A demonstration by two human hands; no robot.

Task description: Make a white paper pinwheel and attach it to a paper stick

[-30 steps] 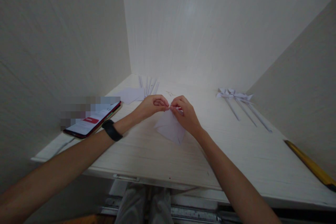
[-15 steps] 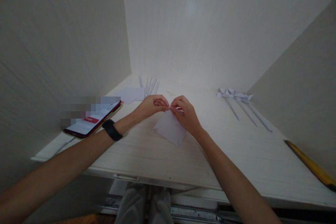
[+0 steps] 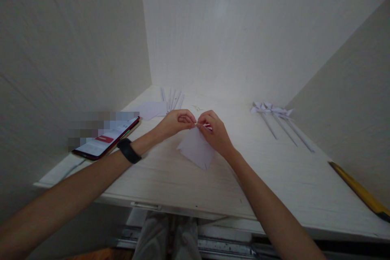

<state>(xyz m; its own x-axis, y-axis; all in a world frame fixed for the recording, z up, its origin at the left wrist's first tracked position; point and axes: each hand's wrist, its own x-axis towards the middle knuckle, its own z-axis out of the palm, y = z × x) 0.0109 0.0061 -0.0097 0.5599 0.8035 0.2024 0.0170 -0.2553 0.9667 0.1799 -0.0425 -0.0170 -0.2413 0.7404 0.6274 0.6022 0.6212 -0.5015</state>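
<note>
white paper (image 3: 196,148) pinched at its far tip by both hands (image 3: 215,132); arms (image 3: 268,201) converging

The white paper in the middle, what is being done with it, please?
A person pinches the white paper at its far corner, with the left hand and right hand close together. Three pinwheel-like pieces lie to the right, loose sheets and thin sticks at the back left.
</note>
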